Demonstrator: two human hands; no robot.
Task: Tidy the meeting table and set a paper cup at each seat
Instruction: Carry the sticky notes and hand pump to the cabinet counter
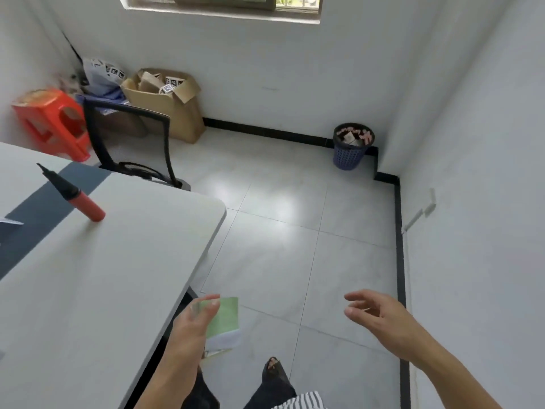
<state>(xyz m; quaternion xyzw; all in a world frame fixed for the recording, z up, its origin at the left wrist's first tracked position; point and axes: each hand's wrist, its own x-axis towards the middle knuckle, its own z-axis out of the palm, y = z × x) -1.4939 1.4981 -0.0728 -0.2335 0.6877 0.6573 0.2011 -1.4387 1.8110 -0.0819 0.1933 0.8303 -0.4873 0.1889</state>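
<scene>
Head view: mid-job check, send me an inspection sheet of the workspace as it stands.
Surface: white table with a dark strip along it.
Job's things: paper cups, nothing seen.
Clutter: red-and-black pump lying on the table; paper corner at the left edge of the picture.
Hands: left hand grips a green booklet just off the table's edge; right hand open, holds nothing.
Cables: black loop on the chair seat, cannot tell if it is a cable.
Surroundings: chair, orange stool, cardboard box, filled waste basket by the wall.
</scene>
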